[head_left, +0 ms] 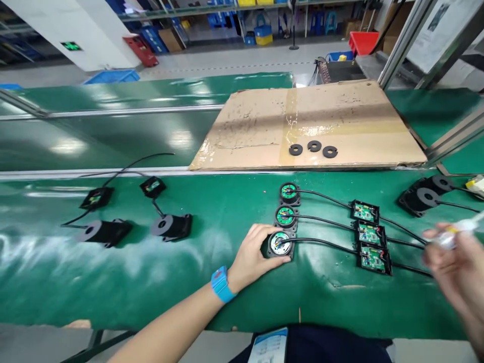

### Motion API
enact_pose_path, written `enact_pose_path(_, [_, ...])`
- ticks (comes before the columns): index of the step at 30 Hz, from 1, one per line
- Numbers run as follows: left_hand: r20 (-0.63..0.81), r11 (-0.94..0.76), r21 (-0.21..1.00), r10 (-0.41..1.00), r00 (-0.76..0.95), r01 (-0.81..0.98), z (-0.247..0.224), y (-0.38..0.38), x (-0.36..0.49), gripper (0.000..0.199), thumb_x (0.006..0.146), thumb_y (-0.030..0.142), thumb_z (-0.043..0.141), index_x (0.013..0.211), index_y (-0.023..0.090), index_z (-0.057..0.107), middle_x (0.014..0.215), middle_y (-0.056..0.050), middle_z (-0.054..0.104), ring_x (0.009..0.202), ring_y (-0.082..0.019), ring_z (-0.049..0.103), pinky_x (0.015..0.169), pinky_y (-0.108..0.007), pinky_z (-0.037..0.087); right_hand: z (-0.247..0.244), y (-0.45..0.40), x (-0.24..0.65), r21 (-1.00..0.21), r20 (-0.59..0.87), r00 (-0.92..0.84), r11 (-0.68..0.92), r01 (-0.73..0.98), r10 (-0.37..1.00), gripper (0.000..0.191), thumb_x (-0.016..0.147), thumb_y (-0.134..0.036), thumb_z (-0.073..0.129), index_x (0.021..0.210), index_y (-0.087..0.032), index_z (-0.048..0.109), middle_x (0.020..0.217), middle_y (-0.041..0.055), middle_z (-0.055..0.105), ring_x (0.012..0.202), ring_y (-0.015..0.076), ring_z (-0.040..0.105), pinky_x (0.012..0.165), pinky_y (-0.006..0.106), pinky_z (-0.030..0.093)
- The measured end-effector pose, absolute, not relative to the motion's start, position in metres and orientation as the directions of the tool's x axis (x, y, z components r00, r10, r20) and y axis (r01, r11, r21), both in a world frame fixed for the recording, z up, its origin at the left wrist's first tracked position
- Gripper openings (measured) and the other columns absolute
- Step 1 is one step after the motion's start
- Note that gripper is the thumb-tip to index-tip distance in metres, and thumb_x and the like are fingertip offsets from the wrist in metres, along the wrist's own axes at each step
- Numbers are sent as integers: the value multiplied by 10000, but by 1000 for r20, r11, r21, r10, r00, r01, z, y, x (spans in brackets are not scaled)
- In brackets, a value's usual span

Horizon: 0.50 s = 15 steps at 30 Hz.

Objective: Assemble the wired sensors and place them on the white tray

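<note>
My left hand point(254, 254), with a blue band on its wrist, has thumb and fingers around the nearest round black housing point(280, 244). Inside that housing a round board with small coloured wires shows. Two like housings, a middle one point(286, 217) and a far one point(289, 192), stand in a row behind it. Black cables run from them to three open black boxes point(374, 258) with green circuit boards. At the right edge my right hand point(456, 257), smeared by motion, holds a translucent white bottle point(451, 237) with a yellowish part, above the cables.
Three black slotted rings point(314, 146) lie on a cardboard sheet point(249, 126) behind the housings. Black cylindrical units point(172, 227) with cabled boxes lie on the green bench point(212, 201) at left. More such units point(419, 199) stand at right. A metal post rises at the right.
</note>
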<state>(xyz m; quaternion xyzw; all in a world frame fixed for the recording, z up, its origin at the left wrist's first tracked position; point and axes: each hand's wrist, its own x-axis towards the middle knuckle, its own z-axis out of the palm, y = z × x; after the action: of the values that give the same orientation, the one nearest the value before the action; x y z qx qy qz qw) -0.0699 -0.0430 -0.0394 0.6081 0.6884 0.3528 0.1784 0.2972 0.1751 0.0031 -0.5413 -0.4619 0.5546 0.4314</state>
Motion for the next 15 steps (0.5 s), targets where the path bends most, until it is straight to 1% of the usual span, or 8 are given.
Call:
enact_pose_path(1, [195,4,695,961,-194,719,-37,-42,-68,571,770,471,876,1223,243,616,1117,-69,705,1045,-277,648,895,-436,541,-4,148,287,-951,-303,-107,-308,-31,947,342,797,-546,723,991,-264,708,860,67,666,486,132,484,401,307,442])
enact_pose_path(3, [219,-19,692,958,-184,722,-31,-40,-64,544,754,418,891,1185,224,622,1093,-68,709,1031,-276,654,889,-437,538,-18,117,270,-930,-349,-129,-360,-69,928,375,770,-539,763,1006,-251,718,868,62,691,553,144,557,473,293,524])
enact_pose_path(5, [242,-61,710,957,-161,702,-23,-39,-58,522,761,362,873,1185,205,613,1109,-78,704,1049,-269,654,903,-426,547,-27,114,260,-947,-296,-77,-303,-110,952,377,756,-529,790,995,-246,717,864,50,700,617,149,605,560,284,579])
enact_pose_path(8, [256,-121,742,960,-112,660,-10,-39,-48,544,775,307,829,1253,193,594,1147,-91,689,1044,-244,653,903,-391,571,-30,138,254,-974,-166,-2,-165,-157,986,347,761,-498,803,990,-250,723,847,41,689,636,147,608,617,286,599])
enact_pose_path(10, [251,-140,746,965,-79,651,-4,-39,-41,594,776,311,817,1306,187,580,1139,-98,673,1011,-235,662,878,-377,586,-25,154,248,-982,-106,11,-103,-160,994,353,776,-497,792,1022,-252,734,818,25,655,634,134,577,601,266,579])
enact_pose_path(12, [253,-154,733,966,-54,663,-2,-41,-36,646,794,340,807,1366,183,550,1125,-105,661,996,-240,671,857,-380,596,-13,160,234,-980,-98,-13,-98,-171,995,401,793,-519,768,1085,-246,738,746,-1,580,593,110,499,532,225,517])
enact_pose_path(14, [279,-183,705,960,-31,685,-4,-41,-33,690,830,378,787,1427,188,498,1117,-109,668,1002,-252,669,860,-398,599,2,158,214,-970,-106,-85,-122,-210,991,425,808,-515,748,1137,-248,722,657,-30,490,535,97,390,460,195,427])
enact_pose_path(15, [298,-198,693,954,-25,693,-6,-41,-33,706,846,393,778,1449,194,471,1118,-109,674,1007,-254,666,871,-405,599,10,156,202,-960,-110,-141,-142,-243,984,389,816,-494,743,1132,-269,710,616,-45,452,509,97,336,436,186,385])
